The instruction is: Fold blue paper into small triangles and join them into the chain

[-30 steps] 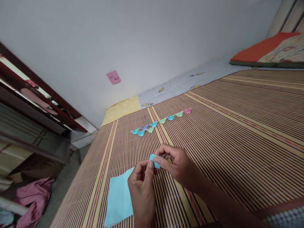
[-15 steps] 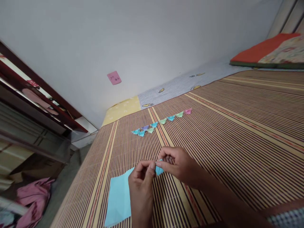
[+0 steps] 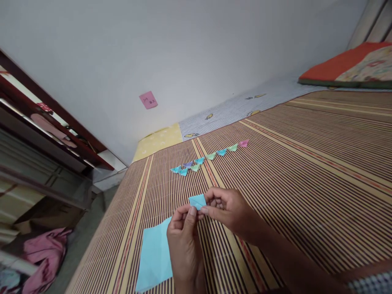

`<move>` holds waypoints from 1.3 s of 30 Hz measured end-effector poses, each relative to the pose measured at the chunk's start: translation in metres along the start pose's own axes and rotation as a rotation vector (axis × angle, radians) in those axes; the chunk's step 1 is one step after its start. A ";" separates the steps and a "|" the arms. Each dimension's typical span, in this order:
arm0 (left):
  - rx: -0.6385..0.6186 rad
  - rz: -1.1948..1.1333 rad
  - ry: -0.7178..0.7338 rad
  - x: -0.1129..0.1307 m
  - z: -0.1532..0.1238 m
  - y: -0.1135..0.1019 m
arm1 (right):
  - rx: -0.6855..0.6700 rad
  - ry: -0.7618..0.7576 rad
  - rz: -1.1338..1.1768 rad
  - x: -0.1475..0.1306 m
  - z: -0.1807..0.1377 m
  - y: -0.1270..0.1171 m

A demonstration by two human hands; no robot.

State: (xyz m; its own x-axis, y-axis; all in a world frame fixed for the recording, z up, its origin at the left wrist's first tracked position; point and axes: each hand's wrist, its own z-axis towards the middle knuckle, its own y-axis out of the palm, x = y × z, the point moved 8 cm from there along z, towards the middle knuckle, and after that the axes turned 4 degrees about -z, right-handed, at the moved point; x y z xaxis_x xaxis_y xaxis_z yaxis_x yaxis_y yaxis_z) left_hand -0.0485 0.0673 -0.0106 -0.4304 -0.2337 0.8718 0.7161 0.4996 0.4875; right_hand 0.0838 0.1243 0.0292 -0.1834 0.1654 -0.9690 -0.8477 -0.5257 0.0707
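A small folded piece of blue paper (image 3: 197, 201) is pinched between both hands above the striped mat. My left hand (image 3: 184, 232) grips its lower left corner, thumb on the near face. My right hand (image 3: 226, 208) holds its right side between thumb and curled fingers. One slanting crease line crosses the face turned toward me. Larger light-blue paper sheets (image 3: 154, 257) lie flat on the mat, just left of my left wrist and partly covered by it. Beyond the hands, several small folded paper pieces (image 3: 211, 156) in blue, green, purple and pink sit in a slanting row.
The striped mat (image 3: 290, 171) spreads over the bed up to the white wall, where a pink note (image 3: 148, 100) is stuck. An orange-edged folded quilt (image 3: 339, 65) rests at the far right. Pink cloth (image 3: 45, 255) lies low on the left, past the bed's edge.
The small blue paper has been turned up and to the left, so its flat square face now shows between the fingers. Both hands stay in nearly the same place.
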 end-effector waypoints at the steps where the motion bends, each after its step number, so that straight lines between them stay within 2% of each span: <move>1: -0.007 -0.014 -0.012 -0.001 0.000 0.002 | 0.001 0.005 0.001 0.001 -0.001 0.001; 3: -0.031 0.026 -0.016 0.001 0.000 0.004 | 0.017 0.000 -0.059 0.001 -0.002 0.001; 5: -0.028 0.184 0.051 0.009 -0.001 0.003 | 0.056 -0.058 -0.198 -0.004 -0.002 -0.002; 9: -0.007 0.517 0.252 0.035 -0.007 0.004 | 0.155 -0.303 -0.514 -0.020 -0.004 -0.007; 13: -0.122 0.530 0.191 0.034 -0.012 0.012 | 0.184 -0.500 -0.596 -0.029 -0.009 -0.004; 17: -0.063 0.456 0.181 0.033 -0.010 0.005 | 0.192 -0.603 -0.549 -0.037 -0.015 0.001; 24: -0.020 0.370 0.169 0.027 -0.001 -0.009 | 0.242 -0.491 -0.349 -0.033 -0.011 -0.002; 33: -0.077 0.496 0.340 0.043 -0.010 0.003 | 0.171 -0.153 -0.015 -0.010 -0.004 -0.002; 39: 0.017 0.417 0.318 0.035 -0.010 -0.006 | 0.191 -0.181 -0.054 -0.013 -0.005 0.002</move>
State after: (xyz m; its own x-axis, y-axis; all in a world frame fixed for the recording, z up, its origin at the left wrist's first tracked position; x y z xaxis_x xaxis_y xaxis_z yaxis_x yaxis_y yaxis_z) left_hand -0.0628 0.0481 0.0179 0.0795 -0.2530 0.9642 0.7810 0.6169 0.0974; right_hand 0.0875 0.1169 0.0405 -0.2070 0.3447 -0.9156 -0.9342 -0.3476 0.0804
